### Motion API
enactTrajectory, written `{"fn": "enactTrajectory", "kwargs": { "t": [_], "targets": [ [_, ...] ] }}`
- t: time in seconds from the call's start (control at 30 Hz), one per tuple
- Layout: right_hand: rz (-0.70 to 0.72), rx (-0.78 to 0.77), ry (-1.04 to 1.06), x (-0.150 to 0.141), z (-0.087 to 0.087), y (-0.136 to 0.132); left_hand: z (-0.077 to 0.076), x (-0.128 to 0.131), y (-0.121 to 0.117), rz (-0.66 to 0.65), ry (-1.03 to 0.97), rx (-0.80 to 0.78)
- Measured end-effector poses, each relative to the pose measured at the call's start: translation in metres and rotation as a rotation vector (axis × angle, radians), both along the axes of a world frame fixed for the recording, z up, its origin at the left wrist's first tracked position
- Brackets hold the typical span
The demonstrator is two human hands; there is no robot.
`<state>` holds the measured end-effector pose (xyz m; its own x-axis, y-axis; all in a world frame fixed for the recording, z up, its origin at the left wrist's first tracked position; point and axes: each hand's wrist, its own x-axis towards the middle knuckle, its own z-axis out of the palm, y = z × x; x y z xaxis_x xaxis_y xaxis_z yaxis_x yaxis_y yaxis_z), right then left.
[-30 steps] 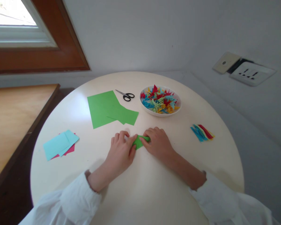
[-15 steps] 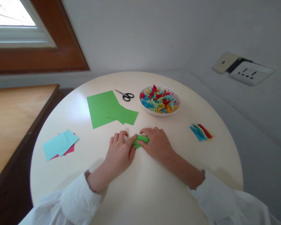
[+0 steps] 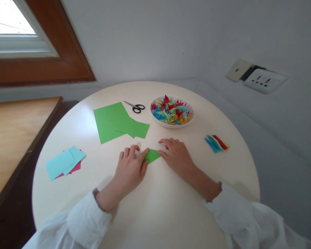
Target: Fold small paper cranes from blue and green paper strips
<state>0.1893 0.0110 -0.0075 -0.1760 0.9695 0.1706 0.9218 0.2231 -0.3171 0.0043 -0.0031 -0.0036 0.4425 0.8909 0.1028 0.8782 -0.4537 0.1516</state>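
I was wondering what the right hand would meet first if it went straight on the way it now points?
Past the small green piece at its thumb, the right hand would probably meet the larger green paper ahead to the left, though its height above the table is unclear.

Small paper piece [image 3: 152,156]: plain green, matching larger sheets [image 3: 110,121]. Scissors [image 3: 136,108]: black handles, grey blades. Bowl [image 3: 171,126]: white; folded shapes [image 3: 169,116] red, blue, yellow, orange, pale green. Strips [image 3: 214,144]: blue, red, pale yellow. Stacked papers [image 3: 59,165]: light blue, pinkish red. Tabletop [image 3: 171,207]: plain cream-white
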Motion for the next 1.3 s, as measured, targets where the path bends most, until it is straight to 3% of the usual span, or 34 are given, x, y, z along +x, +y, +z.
{"fn": "enactTrajectory", "kwargs": {
  "t": [0.33, 0.53, 0.73, 0.93, 1.3],
  "targets": [
    [0.042, -0.013, 0.127, 0.009, -0.006, 0.003, 0.001, 0.001, -0.001, 0.006, -0.005, -0.021],
    [0.037, 0.224, 0.320, 0.009, -0.009, -0.012, 0.001, 0.001, 0.000, 0.010, -0.010, -0.021],
    [0.294, 0.259, 0.219, -0.007, -0.011, -0.038, 0.002, 0.002, -0.001, 0.013, -0.044, -0.044],
    [0.318, 0.175, 0.066, -0.011, -0.011, -0.040, 0.000, -0.005, 0.005, -0.008, -0.124, -0.093],
    [0.316, 0.158, -0.182, -0.020, 0.000, -0.050, -0.002, -0.014, 0.020, -0.055, -0.254, -0.185]
  ]
}}
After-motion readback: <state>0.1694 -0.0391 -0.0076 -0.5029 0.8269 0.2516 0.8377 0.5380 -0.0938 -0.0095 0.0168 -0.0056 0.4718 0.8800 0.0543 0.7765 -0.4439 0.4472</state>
